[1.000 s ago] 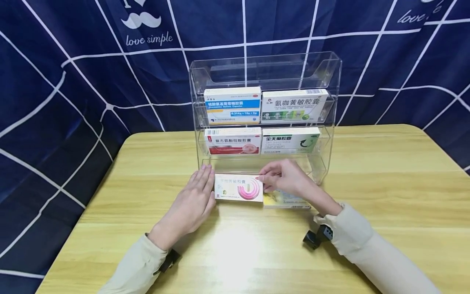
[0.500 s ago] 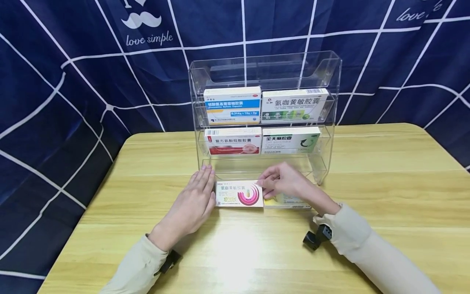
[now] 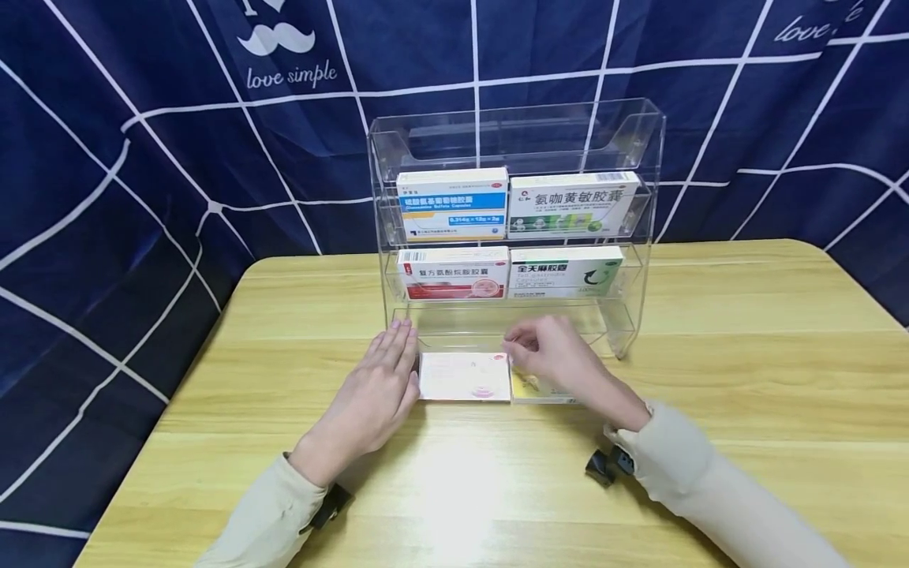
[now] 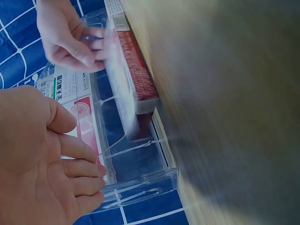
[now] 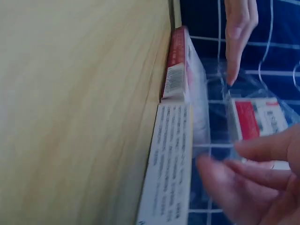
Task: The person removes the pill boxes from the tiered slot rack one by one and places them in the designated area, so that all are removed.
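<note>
My left hand (image 3: 371, 401) lies with straight fingers at the lower left corner of the clear acrylic rack (image 3: 454, 322). Just right of it is a white and pink medicine box (image 3: 465, 377), its face washed out by glare, at the rack's lowest tier. My right hand (image 3: 557, 355) hovers above a yellow and white medicine box (image 3: 527, 388) and partly hides it. Its thumb and fingers are loosely bent; in the right wrist view nothing shows between them. The pink box's red edge (image 4: 136, 65) and the yellow box's printed edge (image 5: 166, 164) face the table.
Higher in the rack stand a blue and white box (image 3: 452, 205), a green and white box (image 3: 574, 207), a red and white box (image 3: 454, 274) and a green-grey box (image 3: 566, 272). A dark blue grid curtain (image 3: 305, 158) hangs behind the wooden table (image 3: 746, 379).
The pink box slid down toward me, level with the yellow box, and its face then caught glare. My right fingers let go of its corner and rose slightly. My left hand stayed put.
</note>
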`<state>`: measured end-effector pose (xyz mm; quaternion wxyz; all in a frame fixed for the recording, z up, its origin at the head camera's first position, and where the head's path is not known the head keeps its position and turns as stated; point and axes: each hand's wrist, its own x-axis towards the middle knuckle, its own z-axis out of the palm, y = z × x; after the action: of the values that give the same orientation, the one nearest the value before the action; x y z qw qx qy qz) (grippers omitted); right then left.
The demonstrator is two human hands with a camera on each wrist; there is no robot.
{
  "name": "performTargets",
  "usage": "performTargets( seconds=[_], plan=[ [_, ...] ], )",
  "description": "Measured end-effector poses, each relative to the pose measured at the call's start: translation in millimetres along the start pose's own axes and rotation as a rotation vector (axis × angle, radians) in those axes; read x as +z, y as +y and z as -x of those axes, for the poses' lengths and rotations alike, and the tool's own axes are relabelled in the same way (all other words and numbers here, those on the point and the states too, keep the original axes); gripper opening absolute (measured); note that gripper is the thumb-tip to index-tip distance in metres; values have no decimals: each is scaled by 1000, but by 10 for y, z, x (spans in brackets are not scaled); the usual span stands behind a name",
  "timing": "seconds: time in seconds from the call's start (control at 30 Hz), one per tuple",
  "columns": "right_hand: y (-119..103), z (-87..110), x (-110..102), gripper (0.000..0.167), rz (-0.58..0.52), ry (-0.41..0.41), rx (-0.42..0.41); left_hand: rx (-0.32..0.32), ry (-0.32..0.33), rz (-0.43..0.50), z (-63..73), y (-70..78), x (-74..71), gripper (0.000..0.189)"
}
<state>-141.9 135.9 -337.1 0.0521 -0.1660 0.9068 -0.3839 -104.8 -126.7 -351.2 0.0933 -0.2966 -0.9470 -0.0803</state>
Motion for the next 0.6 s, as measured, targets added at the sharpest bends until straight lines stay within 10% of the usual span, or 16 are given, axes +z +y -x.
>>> performTargets(
  seconds=[0.13,0.33,0.6],
  plan=[
    [-103,66,60,17,261,92,-244,0,1,-1,0,5,-2,53],
    [-272,164,230,10,474,-48,-530,4,-5,-3,-14,10,6,54],
    [-499,99,492,11,681,-163,-550,12,9,-21,-1,10,4,53]
  ],
)
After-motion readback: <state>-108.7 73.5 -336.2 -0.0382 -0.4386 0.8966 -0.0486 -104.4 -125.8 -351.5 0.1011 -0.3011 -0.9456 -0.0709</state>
